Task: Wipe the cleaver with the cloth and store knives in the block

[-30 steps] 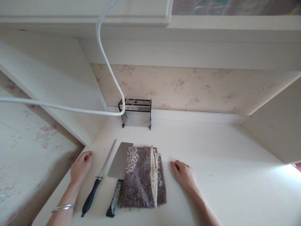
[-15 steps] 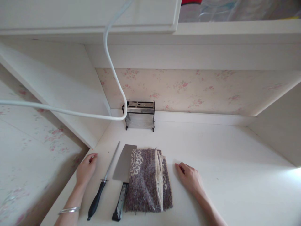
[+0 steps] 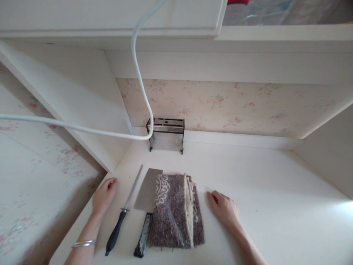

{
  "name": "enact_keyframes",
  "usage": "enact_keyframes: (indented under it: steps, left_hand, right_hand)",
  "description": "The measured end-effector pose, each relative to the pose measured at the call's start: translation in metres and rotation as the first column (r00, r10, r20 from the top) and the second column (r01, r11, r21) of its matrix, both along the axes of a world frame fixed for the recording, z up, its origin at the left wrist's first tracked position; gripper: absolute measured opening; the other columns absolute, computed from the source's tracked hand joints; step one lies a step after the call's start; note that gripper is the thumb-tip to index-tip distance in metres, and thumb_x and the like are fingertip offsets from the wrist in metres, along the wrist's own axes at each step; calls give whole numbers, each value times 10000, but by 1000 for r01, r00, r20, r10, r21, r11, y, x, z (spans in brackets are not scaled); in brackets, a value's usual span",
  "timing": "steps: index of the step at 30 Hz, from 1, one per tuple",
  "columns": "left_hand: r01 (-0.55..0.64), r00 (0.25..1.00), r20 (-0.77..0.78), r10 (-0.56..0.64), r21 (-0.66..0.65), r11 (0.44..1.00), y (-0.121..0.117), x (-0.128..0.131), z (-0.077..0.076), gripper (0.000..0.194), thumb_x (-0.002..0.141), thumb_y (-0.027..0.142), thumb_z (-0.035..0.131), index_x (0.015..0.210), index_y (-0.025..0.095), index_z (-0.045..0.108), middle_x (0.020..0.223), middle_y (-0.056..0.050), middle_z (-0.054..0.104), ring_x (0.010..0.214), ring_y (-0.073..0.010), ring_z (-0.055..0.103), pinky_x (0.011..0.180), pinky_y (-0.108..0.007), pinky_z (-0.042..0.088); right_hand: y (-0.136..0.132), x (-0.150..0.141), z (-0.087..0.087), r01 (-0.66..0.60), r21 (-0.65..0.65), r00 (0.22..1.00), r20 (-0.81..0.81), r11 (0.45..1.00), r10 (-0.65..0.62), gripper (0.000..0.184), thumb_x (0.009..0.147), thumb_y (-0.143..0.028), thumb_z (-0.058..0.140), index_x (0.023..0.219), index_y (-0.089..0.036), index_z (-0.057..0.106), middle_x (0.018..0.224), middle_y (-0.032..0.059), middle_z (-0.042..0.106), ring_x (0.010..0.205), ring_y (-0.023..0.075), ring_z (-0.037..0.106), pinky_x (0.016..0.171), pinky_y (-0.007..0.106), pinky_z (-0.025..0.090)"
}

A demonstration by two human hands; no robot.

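My left hand (image 3: pixel 104 195) rests on the white counter at its left edge, fingers curled in, with nothing showing in them. Just right of it lies a honing steel (image 3: pixel 118 224) with a black handle. Beside that is a cleaver (image 3: pixel 147 189), its blade partly covered by a folded brown towel (image 3: pixel 172 217) with a cream pattern. The cleaver's black handle is worn and points toward me. To the right of the towel and apart from it, my right hand (image 3: pixel 224 208) lies loosely closed on the counter, and I see nothing in it.
A metal knife block (image 3: pixel 167 135) with a slotted top stands against the back wall. A white cable (image 3: pixel 143 84) hangs in front of the view. White cupboards (image 3: pixel 110 18) overhang the counter (image 3: pixel 264 176), and side panels (image 3: pixel 91 95) bound it left and right.
The view has shifted, so everything appears farther right in the picture. Both hands and the things on the counter keep their places relative to each other.
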State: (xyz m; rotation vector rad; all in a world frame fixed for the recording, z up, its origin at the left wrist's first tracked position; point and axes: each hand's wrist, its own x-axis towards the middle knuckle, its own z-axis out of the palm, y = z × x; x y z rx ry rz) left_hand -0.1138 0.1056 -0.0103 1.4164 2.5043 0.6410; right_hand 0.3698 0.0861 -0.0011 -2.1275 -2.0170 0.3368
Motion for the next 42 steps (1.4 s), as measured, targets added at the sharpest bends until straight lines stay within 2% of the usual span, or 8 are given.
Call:
enact_keyframes:
  steps: [26,42]
  left_hand:
    - [-3,999,52,1,30,1000,0,-2,-1,382,853,481,405,1042,245,638,869,-26,692,790,-200,636,667,-259,430]
    - [7,1000,30,-7,5,1000,-1,-1,0,383,866,484,393,1057,251,631,879,-27,691,795,-208,638,693,-278,441]
  right_hand:
    - [2,2,-7,0,9,1000,13,1000,0,415,941,-480,315,733,-257,595,736,3,695,672,181,639,552,249,302]
    - [0,0,-3,10,-4,1000,7,1000,-10,399,942,-468,323,745,-261,601,764,3,702,692,182,638,564,251,310]
